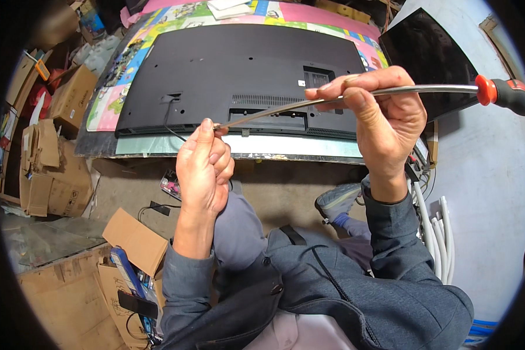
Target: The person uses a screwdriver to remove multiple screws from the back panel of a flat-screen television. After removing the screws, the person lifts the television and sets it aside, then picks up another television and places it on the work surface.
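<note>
Both my hands are raised over the near edge of the table, with a long screwdriver stretched between them. Its red and black handle points to the right, past my right hand. My right hand pinches the steel shaft between thumb and fingers. The fingers of my left hand are closed around the tip end; whether a small part such as a screw sits there is too small to tell. Beyond my hands a flat-screen television lies with its black back facing up. From a recess on its left a black cable runs out.
A patterned cloth covers the table under the television. At the right, a dark screen panel leans by a pale wall. Cardboard boxes pile up on the left; an open carton with tools stands low left. White pipes are at the right.
</note>
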